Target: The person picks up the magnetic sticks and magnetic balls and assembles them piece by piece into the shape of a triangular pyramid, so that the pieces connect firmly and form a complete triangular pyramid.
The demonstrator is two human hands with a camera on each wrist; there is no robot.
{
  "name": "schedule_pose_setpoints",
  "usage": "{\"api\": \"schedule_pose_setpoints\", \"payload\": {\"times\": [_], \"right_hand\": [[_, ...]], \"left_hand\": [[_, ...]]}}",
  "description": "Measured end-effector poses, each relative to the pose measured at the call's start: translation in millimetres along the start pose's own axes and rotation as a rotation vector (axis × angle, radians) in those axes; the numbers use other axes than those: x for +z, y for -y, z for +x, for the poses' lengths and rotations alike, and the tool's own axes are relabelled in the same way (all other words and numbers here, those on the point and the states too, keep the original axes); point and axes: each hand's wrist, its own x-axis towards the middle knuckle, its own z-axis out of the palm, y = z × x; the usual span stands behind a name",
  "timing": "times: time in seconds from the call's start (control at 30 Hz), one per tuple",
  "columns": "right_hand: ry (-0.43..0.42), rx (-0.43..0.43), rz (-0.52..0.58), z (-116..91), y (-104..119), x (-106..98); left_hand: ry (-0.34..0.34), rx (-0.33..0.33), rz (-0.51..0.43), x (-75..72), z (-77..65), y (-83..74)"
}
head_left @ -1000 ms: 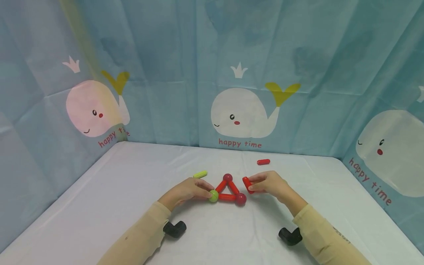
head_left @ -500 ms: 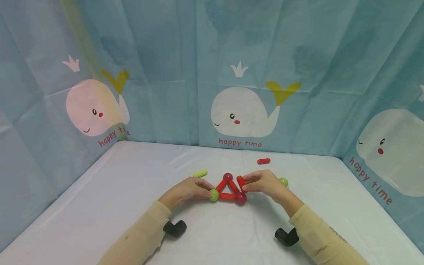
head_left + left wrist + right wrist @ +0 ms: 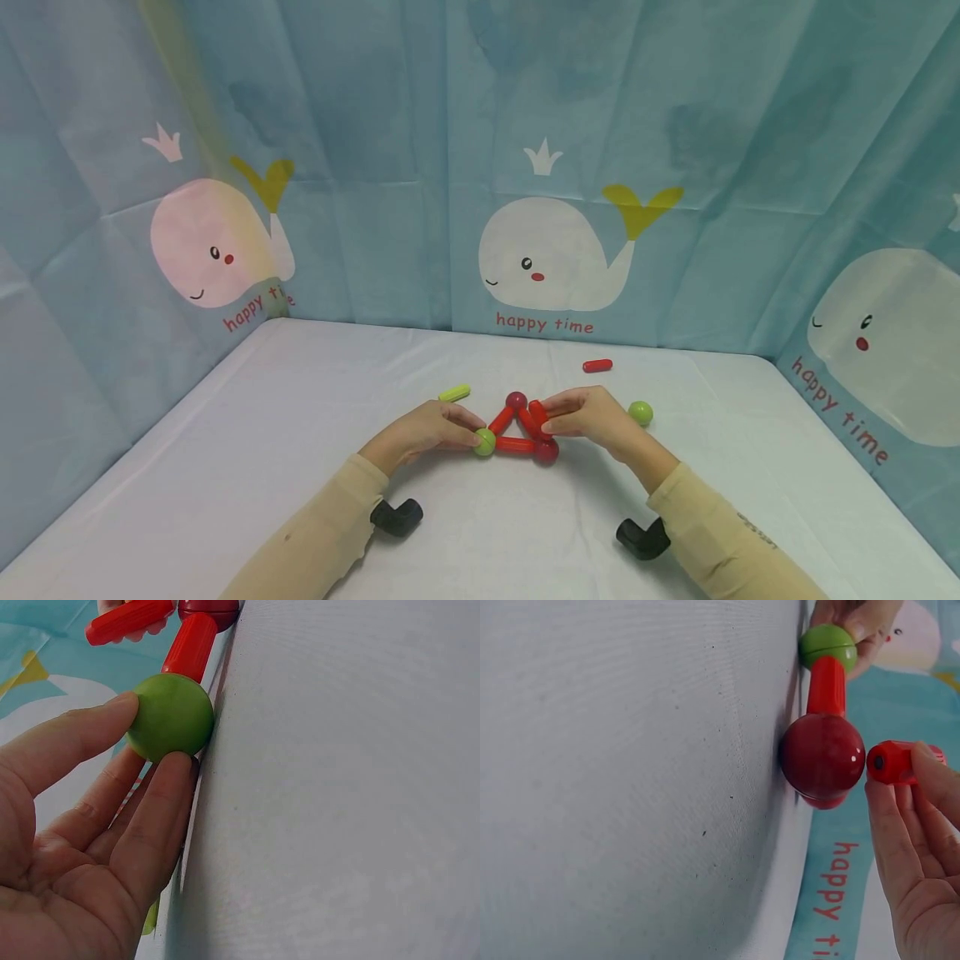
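Observation:
A triangle of magnetic rods and balls lies mid-table: a green ball (image 3: 484, 442) on the left, a dark red ball (image 3: 516, 402) at the far corner, and another dark red ball (image 3: 547, 452) at the near right, joined by red rods (image 3: 514, 446). My left hand (image 3: 427, 429) pinches the green ball (image 3: 171, 718) between thumb and fingertips. With thumb and fingers, my right hand (image 3: 592, 414) holds a loose red rod (image 3: 537, 414), tilted above the triangle's right side. In the right wrist view this rod (image 3: 892, 762) sits right by the dark red ball (image 3: 823, 756); contact is unclear.
Behind the left hand lies a yellow-green rod (image 3: 454, 392). Another red rod (image 3: 597, 365) is farther back, and a second green ball (image 3: 641, 413) sits beyond the right wrist. A blue whale-print curtain (image 3: 375, 183) borders the white table (image 3: 300, 400).
My right hand has moved left with the red rod, from beside the triangle to over its right side. The green ball behind that wrist has come into sight. The left hand stays put.

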Motion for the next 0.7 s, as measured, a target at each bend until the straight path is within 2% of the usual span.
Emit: {"api": "schedule_pose_setpoints", "payload": {"times": [0.7], "right_hand": [[0.010, -0.013, -0.002, 4.0, -1.7, 7.8]], "left_hand": [[-0.005, -0.013, 0.002, 0.5, -0.8, -0.9]]}}
